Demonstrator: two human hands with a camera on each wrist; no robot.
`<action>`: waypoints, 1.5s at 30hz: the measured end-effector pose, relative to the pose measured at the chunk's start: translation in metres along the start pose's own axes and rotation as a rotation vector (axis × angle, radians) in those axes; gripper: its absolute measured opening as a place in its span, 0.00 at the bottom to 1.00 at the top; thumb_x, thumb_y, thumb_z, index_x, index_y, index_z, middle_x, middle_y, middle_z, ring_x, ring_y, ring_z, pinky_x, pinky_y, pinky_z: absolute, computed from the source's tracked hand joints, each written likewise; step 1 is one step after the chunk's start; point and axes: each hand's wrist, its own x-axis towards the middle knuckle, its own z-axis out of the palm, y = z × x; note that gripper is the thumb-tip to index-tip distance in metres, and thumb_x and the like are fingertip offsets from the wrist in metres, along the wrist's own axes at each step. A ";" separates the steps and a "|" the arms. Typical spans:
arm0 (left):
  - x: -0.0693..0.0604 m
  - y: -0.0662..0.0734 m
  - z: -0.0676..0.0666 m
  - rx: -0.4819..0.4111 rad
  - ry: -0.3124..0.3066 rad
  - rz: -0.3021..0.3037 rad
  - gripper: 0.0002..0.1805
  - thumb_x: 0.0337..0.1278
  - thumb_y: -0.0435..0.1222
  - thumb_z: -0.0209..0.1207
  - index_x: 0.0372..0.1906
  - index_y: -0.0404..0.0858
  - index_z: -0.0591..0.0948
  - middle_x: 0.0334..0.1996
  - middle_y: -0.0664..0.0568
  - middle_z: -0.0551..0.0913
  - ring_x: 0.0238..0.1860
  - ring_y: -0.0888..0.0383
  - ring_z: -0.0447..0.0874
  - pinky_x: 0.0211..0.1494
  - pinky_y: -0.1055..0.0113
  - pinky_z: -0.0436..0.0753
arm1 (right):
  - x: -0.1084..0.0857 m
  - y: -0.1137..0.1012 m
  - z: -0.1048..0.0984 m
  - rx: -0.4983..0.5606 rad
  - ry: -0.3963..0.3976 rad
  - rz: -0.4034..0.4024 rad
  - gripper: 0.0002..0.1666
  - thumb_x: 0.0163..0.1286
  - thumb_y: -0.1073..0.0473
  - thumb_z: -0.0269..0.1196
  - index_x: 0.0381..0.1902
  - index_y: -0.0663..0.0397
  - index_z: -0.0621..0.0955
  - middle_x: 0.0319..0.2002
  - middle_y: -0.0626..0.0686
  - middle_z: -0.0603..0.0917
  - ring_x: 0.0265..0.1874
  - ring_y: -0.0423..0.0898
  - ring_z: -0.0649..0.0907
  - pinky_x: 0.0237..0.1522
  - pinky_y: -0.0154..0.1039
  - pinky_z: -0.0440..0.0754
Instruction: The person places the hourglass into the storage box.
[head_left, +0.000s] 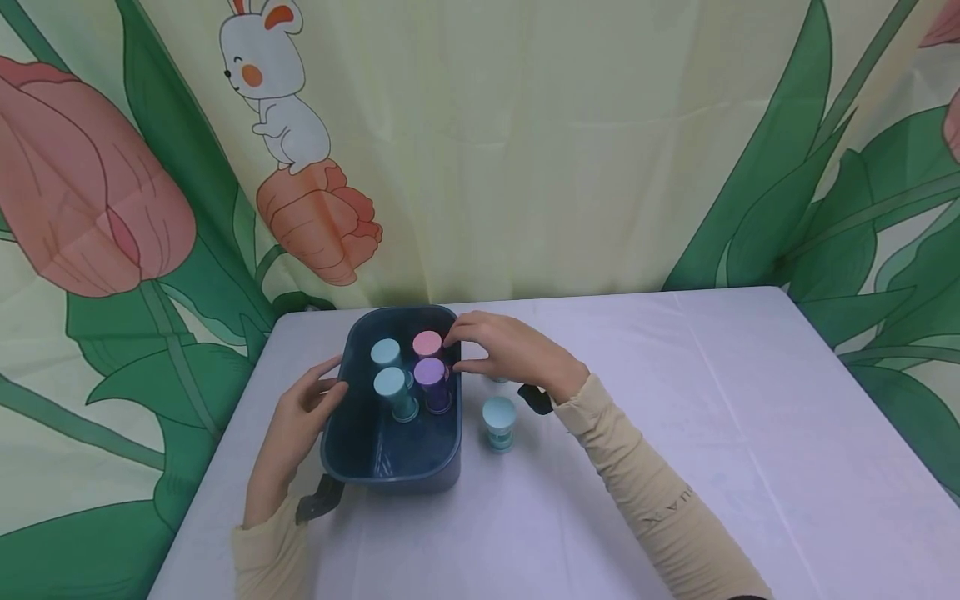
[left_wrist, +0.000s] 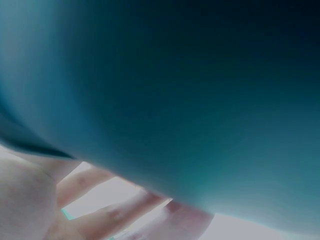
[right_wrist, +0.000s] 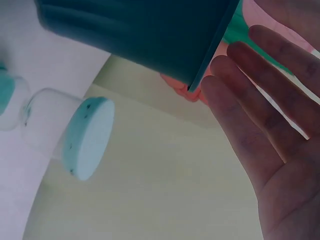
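Observation:
A dark blue plastic bin (head_left: pixel 386 479) stands at the table's left side. Inside it stand two light blue sand timers (head_left: pixel 392 383), a purple sand timer (head_left: pixel 432 383) and a pink one (head_left: pixel 427 343). My left hand (head_left: pixel 294 425) touches the bin's left side near the rim, its fingers spread along the wall. At the right rim, beside the pink timer, is my right hand (head_left: pixel 517 350). Its fingers (right_wrist: pixel 245 130) are extended and nothing lies in the palm. Another light blue sand timer (head_left: pixel 499 422) stands on the table, right of the bin.
One more light blue timer is mostly hidden beneath the right hand. A white cloth covers the table (head_left: pixel 637 467). Behind it hangs a curtain (head_left: pixel 525 167) printed with tulips, leaves and a rabbit on a carrot. A dark strap (head_left: pixel 536 398) sits at the right wrist.

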 end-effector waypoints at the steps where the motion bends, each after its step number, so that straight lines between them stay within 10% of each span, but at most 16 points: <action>1: 0.000 0.000 0.000 0.001 0.002 0.003 0.34 0.70 0.55 0.54 0.76 0.51 0.62 0.67 0.35 0.71 0.66 0.36 0.72 0.62 0.36 0.74 | -0.001 0.002 0.000 -0.002 0.001 0.007 0.22 0.63 0.55 0.72 0.54 0.55 0.84 0.51 0.49 0.84 0.54 0.44 0.81 0.60 0.38 0.79; 45: 0.001 -0.005 0.002 -0.010 0.013 0.024 0.35 0.68 0.57 0.54 0.75 0.51 0.64 0.65 0.35 0.73 0.65 0.36 0.73 0.63 0.36 0.73 | -0.029 0.053 0.020 0.009 0.042 0.204 0.28 0.62 0.54 0.73 0.58 0.56 0.80 0.57 0.52 0.80 0.58 0.49 0.79 0.62 0.44 0.78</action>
